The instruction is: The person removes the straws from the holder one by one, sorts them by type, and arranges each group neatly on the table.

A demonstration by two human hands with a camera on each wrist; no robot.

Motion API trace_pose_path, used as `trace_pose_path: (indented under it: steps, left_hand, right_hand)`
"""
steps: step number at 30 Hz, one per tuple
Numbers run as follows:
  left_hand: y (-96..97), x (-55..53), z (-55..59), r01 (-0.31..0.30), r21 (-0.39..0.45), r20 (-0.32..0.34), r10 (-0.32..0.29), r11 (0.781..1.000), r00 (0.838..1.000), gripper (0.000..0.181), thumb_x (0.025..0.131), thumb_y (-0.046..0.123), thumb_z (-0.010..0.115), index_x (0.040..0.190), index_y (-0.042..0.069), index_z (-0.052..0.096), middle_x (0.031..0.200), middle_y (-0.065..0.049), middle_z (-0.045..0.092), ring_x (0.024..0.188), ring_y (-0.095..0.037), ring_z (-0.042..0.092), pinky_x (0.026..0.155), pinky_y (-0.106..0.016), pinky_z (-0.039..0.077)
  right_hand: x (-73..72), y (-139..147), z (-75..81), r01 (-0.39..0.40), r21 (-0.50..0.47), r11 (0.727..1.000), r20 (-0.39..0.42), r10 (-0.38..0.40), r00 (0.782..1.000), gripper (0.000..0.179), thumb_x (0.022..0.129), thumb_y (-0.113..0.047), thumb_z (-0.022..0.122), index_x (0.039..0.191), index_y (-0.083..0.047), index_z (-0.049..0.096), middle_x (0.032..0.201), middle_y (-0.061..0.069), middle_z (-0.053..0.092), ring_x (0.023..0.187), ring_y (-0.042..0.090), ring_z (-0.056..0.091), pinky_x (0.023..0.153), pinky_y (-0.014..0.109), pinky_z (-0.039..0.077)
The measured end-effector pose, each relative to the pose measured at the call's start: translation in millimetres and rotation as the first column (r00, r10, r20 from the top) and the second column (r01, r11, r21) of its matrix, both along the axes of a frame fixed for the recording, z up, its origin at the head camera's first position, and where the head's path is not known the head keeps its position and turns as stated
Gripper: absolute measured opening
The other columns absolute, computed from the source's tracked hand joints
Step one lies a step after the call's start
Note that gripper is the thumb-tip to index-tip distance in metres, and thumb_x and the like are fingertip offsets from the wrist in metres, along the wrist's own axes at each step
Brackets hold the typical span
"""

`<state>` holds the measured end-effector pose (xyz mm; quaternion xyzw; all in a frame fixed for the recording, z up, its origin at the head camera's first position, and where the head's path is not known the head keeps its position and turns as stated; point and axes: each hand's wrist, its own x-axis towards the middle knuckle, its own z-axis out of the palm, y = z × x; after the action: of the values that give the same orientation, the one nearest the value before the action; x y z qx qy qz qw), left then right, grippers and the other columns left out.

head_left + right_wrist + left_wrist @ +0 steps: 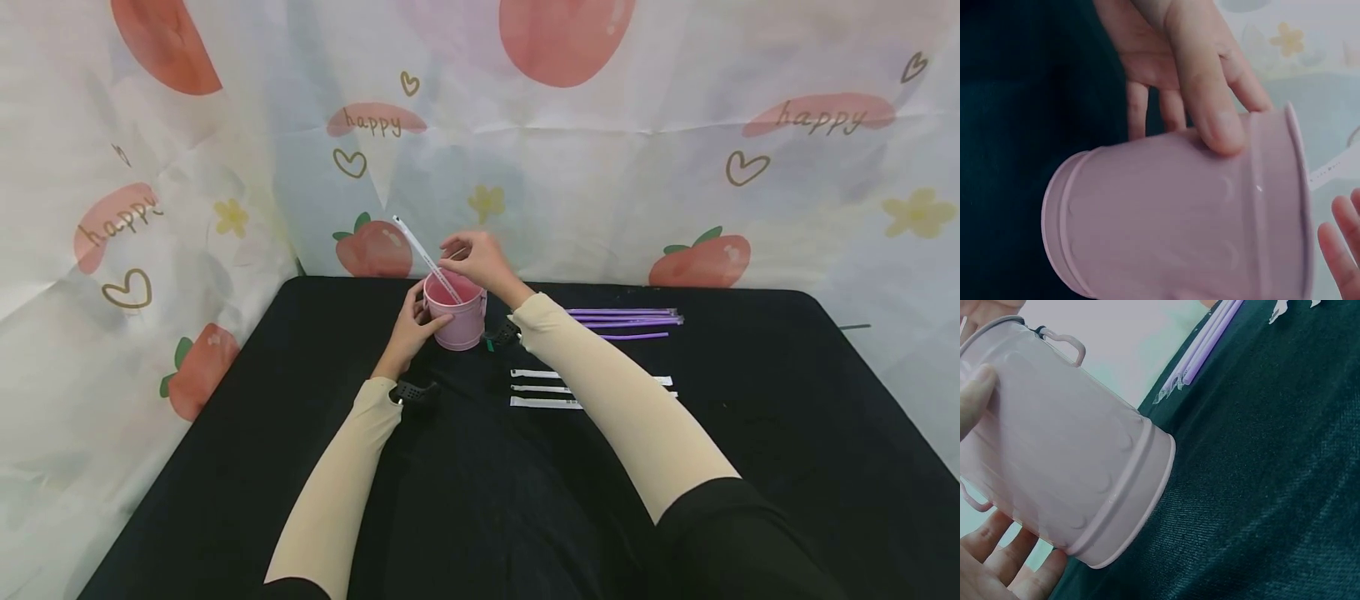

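Observation:
A pink metal bucket (457,321) with small side handles stands at the back of the black-covered table. My left hand (412,325) grips its side, thumb at the front and fingers around the wall, as the left wrist view also shows. One straw in a white paper wrapper (420,250) leans out of the bucket toward the upper left. Above the rim is my right hand (480,260), its fingertips close beside the wrapped straw. The right wrist view catches loosely extended fingers (1338,244) of that hand, apart from the straw.
Several purple straws (626,319) in clear wrappers lie right of the bucket, partly behind my right forearm. Nearer to me, several white-wrapped straws (543,403) lie in rows under that forearm. A printed fabric backdrop (600,192) rises behind the table.

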<state>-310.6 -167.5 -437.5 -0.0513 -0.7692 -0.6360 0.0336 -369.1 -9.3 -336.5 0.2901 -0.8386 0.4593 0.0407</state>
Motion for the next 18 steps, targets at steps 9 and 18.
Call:
trace_pose_path:
  steps: [9, 18]
  left_hand:
    - [1.2, 7.8, 13.2, 0.032, 0.032, 0.027, -0.033, 0.999, 0.999, 0.076, 0.087, 0.012, 0.066, 0.148, 0.017, 0.019, 0.144, -0.019, 0.036, 0.138, -0.032, 0.033, 0.113, -0.049, 0.029]
    - [3.0, 16.4, 25.2, 0.034, 0.027, 0.035, -0.035, 0.999, 0.999, 0.077, 0.087, 0.009, 0.065, 0.148, 0.014, 0.019, 0.144, -0.022, 0.035, 0.138, -0.033, 0.033, 0.113, -0.049, 0.029]
  right_hand:
    - [-3.2, -15, -12.7, 0.048, -0.009, 0.999, 0.010, -0.048, 0.999, 0.027, 0.083, -0.014, 0.071, 0.106, -0.001, 0.067, 0.102, 0.016, 0.071, 0.093, 0.026, 0.068, 0.083, 0.035, 0.055]
    - [-0.5, -21, -18.7, 0.080, 0.008, 0.997, 0.031, -0.080, 0.996, 0.029, 0.083, -0.011, 0.071, 0.109, 0.000, 0.064, 0.105, 0.017, 0.068, 0.097, 0.027, 0.066, 0.086, 0.036, 0.054]
